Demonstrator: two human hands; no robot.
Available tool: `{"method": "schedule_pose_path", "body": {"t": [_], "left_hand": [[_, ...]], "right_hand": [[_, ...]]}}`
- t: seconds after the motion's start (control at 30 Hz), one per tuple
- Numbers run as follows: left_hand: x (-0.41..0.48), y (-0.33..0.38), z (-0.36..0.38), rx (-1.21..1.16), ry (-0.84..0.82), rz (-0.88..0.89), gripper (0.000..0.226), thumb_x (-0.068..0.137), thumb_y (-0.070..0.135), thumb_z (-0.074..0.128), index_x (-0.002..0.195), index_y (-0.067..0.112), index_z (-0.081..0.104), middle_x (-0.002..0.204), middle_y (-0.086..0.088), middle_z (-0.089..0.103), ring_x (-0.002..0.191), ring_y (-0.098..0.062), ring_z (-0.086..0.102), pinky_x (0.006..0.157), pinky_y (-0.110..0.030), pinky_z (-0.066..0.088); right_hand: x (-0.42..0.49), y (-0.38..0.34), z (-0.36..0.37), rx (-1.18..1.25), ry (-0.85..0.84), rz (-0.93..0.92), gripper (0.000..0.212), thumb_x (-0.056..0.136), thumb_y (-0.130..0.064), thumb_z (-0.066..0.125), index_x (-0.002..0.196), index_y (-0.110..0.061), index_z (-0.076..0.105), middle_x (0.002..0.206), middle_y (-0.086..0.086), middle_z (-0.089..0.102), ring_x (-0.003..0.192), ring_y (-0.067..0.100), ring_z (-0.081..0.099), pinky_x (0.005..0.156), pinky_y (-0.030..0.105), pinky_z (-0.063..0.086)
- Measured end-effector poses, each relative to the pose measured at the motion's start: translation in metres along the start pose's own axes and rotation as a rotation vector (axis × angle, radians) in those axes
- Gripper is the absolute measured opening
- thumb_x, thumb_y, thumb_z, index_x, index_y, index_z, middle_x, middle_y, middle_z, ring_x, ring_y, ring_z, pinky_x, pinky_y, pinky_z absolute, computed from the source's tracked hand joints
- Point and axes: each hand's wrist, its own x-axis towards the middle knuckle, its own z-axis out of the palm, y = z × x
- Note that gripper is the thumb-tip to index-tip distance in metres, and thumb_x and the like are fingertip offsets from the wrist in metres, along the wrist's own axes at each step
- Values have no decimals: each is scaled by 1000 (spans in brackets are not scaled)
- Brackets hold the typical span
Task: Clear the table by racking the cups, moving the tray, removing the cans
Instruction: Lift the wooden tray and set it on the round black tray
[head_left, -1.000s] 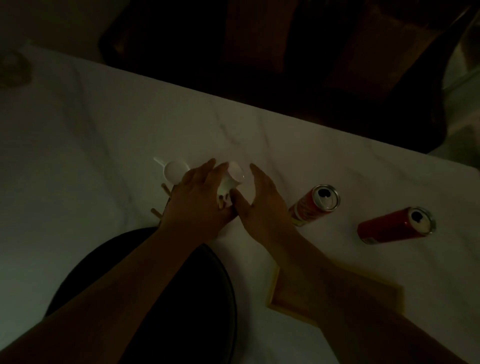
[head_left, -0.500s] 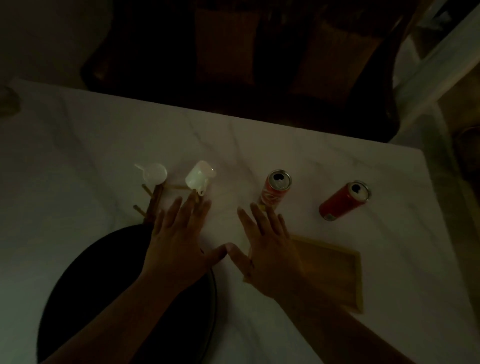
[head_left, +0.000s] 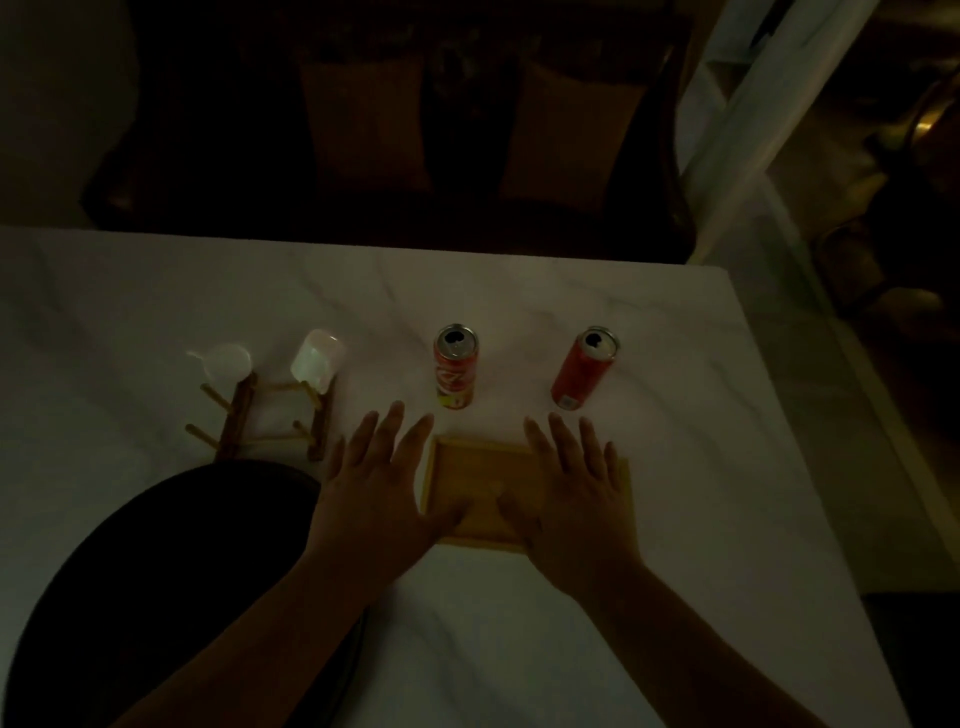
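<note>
We see a white marble-look table (head_left: 156, 291), smooth w/ faint grey veins. Small rectangular wooden tray (head_left: 480, 470), raised rim, lies near the front edge. Our left hand (head_left: 376, 493) & right hand (head_left: 574, 499) spread flat, fingers splayed, apart, gripping nothing; thumbs over the tray. Two white cups (head_left: 227, 359) (head_left: 317, 356) sit on the wooden peg rack (head_left: 275, 421). Two red metal cans (head_left: 455, 366) (head_left: 585, 368) stand upright behind the tray. Vs 0.5 s ago: both hands moved right, onto the tray.

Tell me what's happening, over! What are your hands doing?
Left hand and right hand open, spread over the wooden tray. Two white cups on the rack. Two cans upright beyond the tray.
</note>
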Motion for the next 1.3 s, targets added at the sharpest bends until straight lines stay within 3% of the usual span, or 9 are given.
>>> {"method": "schedule_pose_path", "body": {"t": [0.13, 0.3, 0.83, 0.97, 1.03, 1.07, 1.13, 1.2, 1.3], "left_hand": [[-7, 15, 8, 38, -24, 15, 99, 80, 90, 38, 160, 33, 23, 170, -4, 15, 155, -30, 11, 120, -59, 19], [-6, 32, 15, 76, -61, 54, 101, 80, 89, 36, 161, 31, 19, 171, -5, 12, 155, -32, 10, 121, -58, 16], [23, 43, 28, 89, -72, 38, 102, 77, 86, 37, 159, 25, 32, 168, -9, 22, 152, -36, 23, 117, -60, 26], [24, 27, 38, 94, -105, -3, 99, 79, 83, 44, 160, 28, 27, 170, -7, 17, 153, -33, 18, 119, -56, 20], [26, 22, 43, 120, -149, -25, 97, 82, 78, 52, 160, 27, 25, 170, -8, 16, 152, -34, 20, 119, -56, 23], [26, 20, 44, 134, -170, -45, 96, 82, 75, 55, 160, 25, 27, 168, -10, 20, 150, -36, 25, 116, -56, 28], [26, 17, 47, 137, -183, -100, 92, 80, 67, 60, 155, 19, 35, 157, -15, 39, 133, -40, 44, 102, -55, 45], [24, 14, 52, 94, -179, -175, 85, 81, 59, 64, 149, 13, 41, 135, -18, 55, 111, -42, 55, 86, -52, 52], [23, 6, 60, 7, -244, -310, 76, 87, 52, 70, 145, 10, 46, 124, -19, 59, 105, -41, 61, 84, -48, 53]], "right_hand": [[-22, 26, -5, -3, 7, 66, 87, 95, -77, 26, 166, -28, 15, 174, 7, 13, 160, 35, -1, 128, 57, 4], [-36, 58, -8, -21, -26, 134, 89, 93, -80, 14, 166, -29, 4, 175, 5, 2, 160, 33, -10, 128, 54, -2], [-26, 120, -10, -2, 19, 221, 84, 96, -80, 18, 164, -32, 10, 174, 4, 12, 160, 30, -3, 127, 51, 0], [-24, 128, 0, -21, -10, 234, 84, 96, -79, 20, 165, -32, 12, 174, 4, 14, 160, 31, -1, 127, 52, 3], [-23, 130, 5, -23, -37, 253, 82, 97, -76, 23, 164, -30, 17, 172, 5, 20, 159, 33, 8, 128, 51, 13], [-23, 130, 7, -24, -40, 262, 80, 97, -74, 27, 163, -27, 23, 168, 7, 29, 155, 34, 21, 125, 50, 26], [-21, 130, 12, -23, -28, 270, 75, 97, -69, 33, 152, -19, 42, 145, 10, 53, 129, 34, 50, 103, 48, 50], [-20, 129, 17, -11, -56, 307, 70, 95, -69, 33, 139, -18, 53, 125, 7, 59, 110, 31, 59, 83, 45, 57], [-17, 129, 25, 11, -155, 371, 60, 91, -66, 34, 125, -21, 56, 114, 4, 58, 102, 30, 64, 71, 40, 53]]}}
